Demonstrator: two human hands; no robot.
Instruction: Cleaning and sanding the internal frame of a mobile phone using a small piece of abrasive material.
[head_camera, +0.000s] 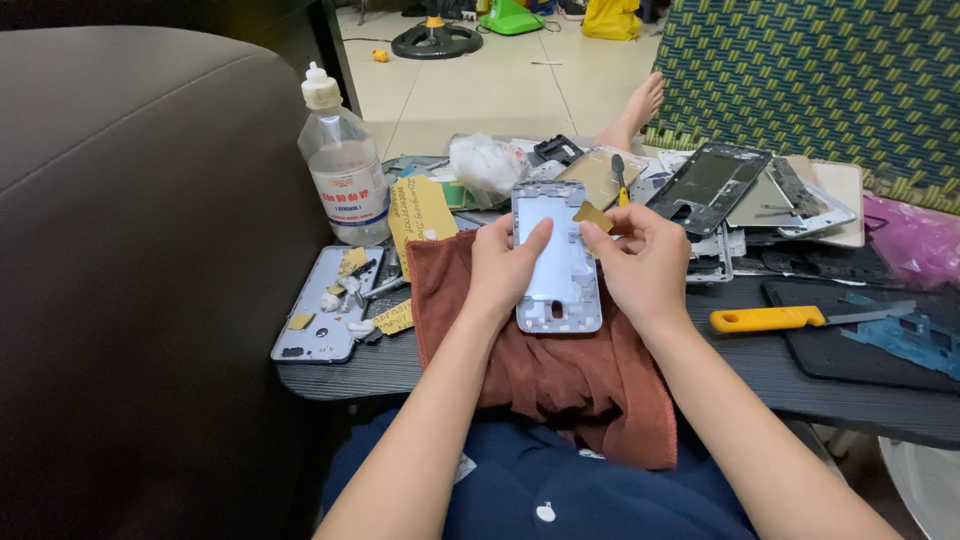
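Observation:
A silver phone frame (556, 262) lies on a rust-brown towel (560, 380) at the table's near edge. My left hand (500, 270) grips its left side, thumb pressed on the pale middle panel. My right hand (645, 262) holds the frame's right edge and pinches a small gold-brown piece (592, 216) at the frame's upper right corner.
A clear plastic bottle (345, 160) stands at the back left. A phone back cover (322, 305) with small parts lies to the left. A yellow-handled blade (790, 318) and a black mat (860, 345) lie to the right. Several dismantled phone frames (710, 185) are piled behind. A brown sofa (130, 250) is at left.

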